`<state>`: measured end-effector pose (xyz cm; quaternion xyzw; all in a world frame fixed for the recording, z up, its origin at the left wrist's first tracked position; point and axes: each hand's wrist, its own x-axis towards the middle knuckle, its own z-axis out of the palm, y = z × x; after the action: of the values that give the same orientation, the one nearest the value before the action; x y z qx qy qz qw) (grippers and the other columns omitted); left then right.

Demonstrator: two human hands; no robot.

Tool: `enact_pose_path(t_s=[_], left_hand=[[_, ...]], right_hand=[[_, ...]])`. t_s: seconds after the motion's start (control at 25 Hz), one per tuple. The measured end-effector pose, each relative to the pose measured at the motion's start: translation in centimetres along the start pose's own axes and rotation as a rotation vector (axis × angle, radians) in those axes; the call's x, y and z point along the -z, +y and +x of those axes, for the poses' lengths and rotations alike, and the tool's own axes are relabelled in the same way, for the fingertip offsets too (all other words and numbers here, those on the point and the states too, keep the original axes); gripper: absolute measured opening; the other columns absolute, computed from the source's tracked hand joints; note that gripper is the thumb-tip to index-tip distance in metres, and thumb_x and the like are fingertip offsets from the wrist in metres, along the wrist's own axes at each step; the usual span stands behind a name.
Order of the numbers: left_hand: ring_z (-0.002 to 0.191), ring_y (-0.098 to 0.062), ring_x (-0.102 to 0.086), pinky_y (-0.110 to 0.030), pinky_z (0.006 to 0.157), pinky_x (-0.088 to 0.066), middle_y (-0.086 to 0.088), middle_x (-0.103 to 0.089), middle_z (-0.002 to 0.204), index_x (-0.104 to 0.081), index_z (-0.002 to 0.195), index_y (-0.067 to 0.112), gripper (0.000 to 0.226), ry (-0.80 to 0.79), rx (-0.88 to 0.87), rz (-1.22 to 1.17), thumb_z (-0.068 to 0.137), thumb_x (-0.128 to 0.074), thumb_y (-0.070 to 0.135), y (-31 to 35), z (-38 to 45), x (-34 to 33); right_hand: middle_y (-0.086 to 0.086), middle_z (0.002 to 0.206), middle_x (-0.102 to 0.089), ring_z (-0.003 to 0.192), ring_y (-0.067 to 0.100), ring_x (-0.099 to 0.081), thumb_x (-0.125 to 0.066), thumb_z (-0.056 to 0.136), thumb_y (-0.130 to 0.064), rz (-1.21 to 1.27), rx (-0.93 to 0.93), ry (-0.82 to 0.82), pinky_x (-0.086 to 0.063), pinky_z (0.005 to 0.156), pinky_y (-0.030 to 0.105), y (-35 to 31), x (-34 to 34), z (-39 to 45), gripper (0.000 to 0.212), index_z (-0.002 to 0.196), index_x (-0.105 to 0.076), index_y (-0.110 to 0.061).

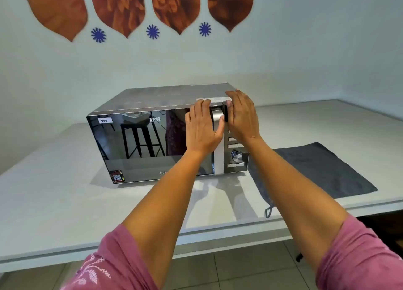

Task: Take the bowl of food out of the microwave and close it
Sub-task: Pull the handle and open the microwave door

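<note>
Microwave door shut; both hands at handle.
Left hand curls around handle; right hand lies flat, fingers apart, on upper-right corner.

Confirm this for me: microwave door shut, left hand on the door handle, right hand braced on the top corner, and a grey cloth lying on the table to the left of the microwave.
One detail is wrong. The head view shows the grey cloth on the table to the right of the microwave, not the left. The rest stands: door shut, left hand on the door handle, right hand braced on the top corner.
</note>
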<state>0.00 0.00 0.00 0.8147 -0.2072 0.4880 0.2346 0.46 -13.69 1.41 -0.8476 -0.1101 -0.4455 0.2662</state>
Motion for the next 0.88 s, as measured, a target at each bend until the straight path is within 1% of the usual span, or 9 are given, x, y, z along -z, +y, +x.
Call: enact_pose_path(t_s=[0.08, 0.16, 0.24, 0.32, 0.44, 0.56, 0.64, 0.72, 0.88], left_hand=[[0.104, -0.024, -0.049, -0.039, 0.084, -0.044, -0.008, -0.051, 0.120, -0.047, 0.124, 0.010, 0.049, -0.007, 0.087, -0.013, 0.088, -0.053, 0.044, 0.9, -0.2, -0.3], [0.104, -0.025, -0.049, -0.039, 0.083, -0.046, -0.009, -0.050, 0.120, -0.047, 0.125, 0.010, 0.050, -0.038, 0.132, -0.025, 0.089, -0.053, 0.044, 1.7, -0.6, -0.7], [0.104, -0.025, -0.050, -0.036, 0.083, -0.047, -0.011, -0.046, 0.122, -0.045, 0.126, 0.008, 0.052, -0.043, 0.190, -0.092, 0.090, -0.055, 0.043, 2.4, -0.6, -1.1], [0.098, -0.024, -0.053, -0.035, 0.078, -0.050, -0.011, -0.045, 0.118, -0.043, 0.122, 0.007, 0.050, -0.027, 0.305, -0.195, 0.090, -0.060, 0.041, 3.0, -0.6, -1.5], [0.084, -0.025, -0.061, -0.036, 0.067, -0.052, -0.007, -0.054, 0.105, -0.039, 0.111, 0.012, 0.046, -0.008, 0.567, -0.366, 0.088, -0.067, 0.039, 4.5, -0.7, -2.1], [0.079, -0.027, -0.067, -0.040, 0.068, -0.057, -0.001, -0.061, 0.081, -0.047, 0.114, 0.011, 0.045, -0.042, 0.738, -0.438, 0.087, -0.070, 0.039, 4.8, -0.5, -3.0], [0.075, -0.022, -0.065, -0.038, 0.068, -0.056, 0.008, -0.056, 0.071, -0.057, 0.112, 0.011, 0.046, -0.056, 0.792, -0.401, 0.085, -0.071, 0.045, 4.8, -0.5, -3.5], [0.069, -0.016, -0.060, -0.034, 0.065, -0.053, 0.015, -0.051, 0.066, -0.061, 0.101, 0.015, 0.041, -0.052, 0.809, -0.361, 0.081, -0.072, 0.050, 4.8, -0.5, -3.7], [0.061, -0.010, -0.060, -0.028, 0.055, -0.049, 0.014, -0.055, 0.061, -0.059, 0.081, 0.021, 0.034, -0.055, 0.823, -0.351, 0.077, -0.073, 0.052, 5.0, -0.2, -3.5]], right_hand=[[0.013, 0.142, -0.059, 0.141, 0.030, -0.046, -0.037, 0.107, -0.020, -0.053, 0.012, 0.002, -0.028, 0.121, 0.042, 0.9, 0.6, -0.5, 0.037, 0.137, -0.055, -0.007], [0.013, 0.140, -0.060, 0.139, 0.030, -0.048, -0.038, 0.107, -0.017, -0.105, 0.018, -0.019, -0.026, 0.122, 0.041, 1.6, 0.7, -1.2, 0.036, 0.136, -0.055, -0.006], [0.012, 0.138, -0.061, 0.137, 0.029, -0.050, -0.038, 0.106, -0.016, -0.124, 0.036, -0.020, -0.026, 0.122, 0.040, 2.0, 0.8, -1.4, 0.035, 0.134, -0.056, -0.006], [0.012, 0.137, -0.062, 0.134, 0.028, -0.052, -0.039, 0.105, -0.014, -0.125, 0.040, -0.006, -0.026, 0.122, 0.039, 2.1, 0.8, -1.3, 0.034, 0.133, -0.057, -0.006], [0.012, 0.135, -0.062, 0.132, 0.028, -0.053, -0.040, 0.104, -0.013, -0.107, 0.024, 0.013, -0.024, 0.123, 0.037, 2.2, 0.4, -1.3, 0.034, 0.133, -0.058, -0.006], [0.013, 0.135, -0.062, 0.132, 0.028, -0.053, -0.042, 0.103, -0.010, -0.077, 0.016, 0.032, -0.024, 0.124, 0.038, 2.2, 0.1, -1.3, 0.034, 0.132, -0.058, -0.005], [0.013, 0.136, -0.062, 0.133, 0.029, -0.052, -0.042, 0.102, -0.009, -0.054, 0.013, 0.032, -0.023, 0.124, 0.038, 2.4, 0.0, -1.3, 0.034, 0.133, -0.058, -0.005], [0.014, 0.136, -0.061, 0.134, 0.029, -0.052, -0.042, 0.102, -0.009, -0.046, 0.014, 0.032, -0.023, 0.125, 0.039, 2.4, -0.1, -1.3, 0.035, 0.133, -0.057, -0.005], [0.012, 0.137, -0.061, 0.135, 0.027, -0.051, -0.043, 0.102, -0.009, -0.047, 0.033, 0.030, -0.021, 0.125, 0.037, 2.6, 0.0, -1.3, 0.035, 0.134, -0.057, -0.006]])
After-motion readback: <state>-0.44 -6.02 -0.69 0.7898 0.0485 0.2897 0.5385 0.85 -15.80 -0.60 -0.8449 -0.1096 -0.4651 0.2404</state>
